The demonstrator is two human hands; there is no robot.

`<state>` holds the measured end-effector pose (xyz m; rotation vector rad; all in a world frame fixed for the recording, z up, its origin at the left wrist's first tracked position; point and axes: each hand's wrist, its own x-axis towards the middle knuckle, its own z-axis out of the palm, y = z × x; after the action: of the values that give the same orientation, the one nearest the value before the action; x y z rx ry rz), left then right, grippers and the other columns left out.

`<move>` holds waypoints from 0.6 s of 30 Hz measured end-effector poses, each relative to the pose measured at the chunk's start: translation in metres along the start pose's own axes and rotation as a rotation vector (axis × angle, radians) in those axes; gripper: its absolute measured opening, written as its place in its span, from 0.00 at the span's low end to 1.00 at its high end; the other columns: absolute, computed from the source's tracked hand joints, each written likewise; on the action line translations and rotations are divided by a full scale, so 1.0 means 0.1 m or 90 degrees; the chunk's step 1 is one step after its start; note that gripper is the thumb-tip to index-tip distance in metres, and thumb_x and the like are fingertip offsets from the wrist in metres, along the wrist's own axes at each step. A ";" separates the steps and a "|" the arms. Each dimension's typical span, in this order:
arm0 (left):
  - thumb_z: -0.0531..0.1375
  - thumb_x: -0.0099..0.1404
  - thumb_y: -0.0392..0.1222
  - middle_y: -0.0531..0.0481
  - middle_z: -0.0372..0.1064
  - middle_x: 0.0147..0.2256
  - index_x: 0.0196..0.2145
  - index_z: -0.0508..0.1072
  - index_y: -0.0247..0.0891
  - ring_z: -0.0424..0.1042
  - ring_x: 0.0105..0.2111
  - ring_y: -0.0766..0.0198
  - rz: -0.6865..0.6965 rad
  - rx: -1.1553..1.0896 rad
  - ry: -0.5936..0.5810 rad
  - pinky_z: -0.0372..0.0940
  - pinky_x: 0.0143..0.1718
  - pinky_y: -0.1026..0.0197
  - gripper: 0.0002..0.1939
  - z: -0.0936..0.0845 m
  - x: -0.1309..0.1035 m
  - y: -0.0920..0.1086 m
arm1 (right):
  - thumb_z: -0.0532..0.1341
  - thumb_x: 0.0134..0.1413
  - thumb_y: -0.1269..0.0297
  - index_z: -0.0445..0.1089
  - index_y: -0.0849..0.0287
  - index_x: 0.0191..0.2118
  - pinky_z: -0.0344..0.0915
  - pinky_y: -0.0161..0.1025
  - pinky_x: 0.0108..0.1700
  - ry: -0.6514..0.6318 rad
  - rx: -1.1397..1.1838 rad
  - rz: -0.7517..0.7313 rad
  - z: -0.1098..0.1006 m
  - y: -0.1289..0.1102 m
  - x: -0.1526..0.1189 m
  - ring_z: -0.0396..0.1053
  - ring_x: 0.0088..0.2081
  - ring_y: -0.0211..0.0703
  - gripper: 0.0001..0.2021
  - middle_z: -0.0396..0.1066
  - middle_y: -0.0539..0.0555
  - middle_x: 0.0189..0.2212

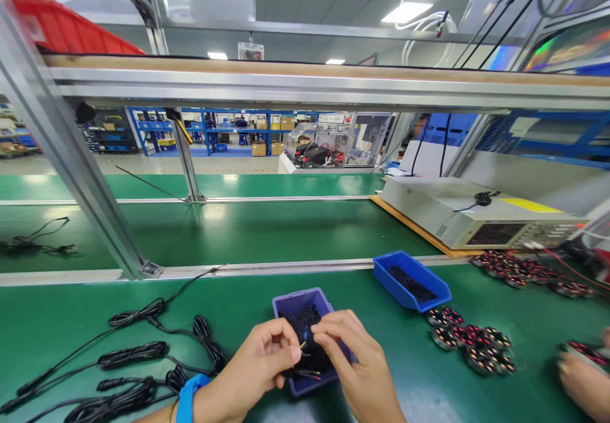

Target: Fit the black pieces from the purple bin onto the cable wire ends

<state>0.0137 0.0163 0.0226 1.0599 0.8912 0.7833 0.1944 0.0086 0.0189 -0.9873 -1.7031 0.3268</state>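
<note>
Both hands are over a purple bin (pixel 305 297) that holds a tangle of small dark pieces. My left hand (pixel 267 356), with a blue band at the wrist, pinches a thin wire with a yellow end (pixel 302 345) between thumb and forefinger. Just to its right, my right hand (pixel 355 353) has its thumb and forefinger pressed together near a small blue-black piece (pixel 306 334); what lies between those fingertips is too small to name. Below the left fingers, wire ends with red tips (pixel 312 375) show over the bin.
Coiled black cables (pixel 138 353) lie at the left. A blue bin (pixel 412 280) with dark pieces stands beyond my right hand, near round copper-wound parts (pixel 471 340). Another person's hand (pixel 584 378) is at the far right, below a grey instrument (pixel 476 210). A metal post (pixel 95 169) rises at left.
</note>
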 end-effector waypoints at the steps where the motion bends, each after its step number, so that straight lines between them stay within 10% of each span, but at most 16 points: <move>1: 0.69 0.50 0.59 0.60 0.58 0.21 0.26 0.67 0.37 0.54 0.17 0.75 0.007 -0.005 -0.001 0.42 0.18 0.69 0.24 0.01 -0.01 0.01 | 0.59 0.64 0.61 0.76 0.54 0.30 0.69 0.40 0.33 0.014 0.011 0.029 0.01 -0.01 0.00 0.72 0.31 0.46 0.11 0.74 0.53 0.27; 18: 0.69 0.52 0.57 0.60 0.55 0.19 0.25 0.67 0.37 0.52 0.19 0.73 0.026 0.002 -0.009 0.48 0.20 0.69 0.22 0.05 -0.02 0.03 | 0.59 0.63 0.56 0.73 0.56 0.27 0.68 0.36 0.34 -0.030 0.096 0.151 0.07 -0.06 -0.06 0.72 0.29 0.44 0.15 0.74 0.52 0.26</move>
<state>0.0166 0.0134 0.0274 1.0875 0.8608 0.8075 0.1857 0.0025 0.0159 -1.0770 -1.5800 0.6283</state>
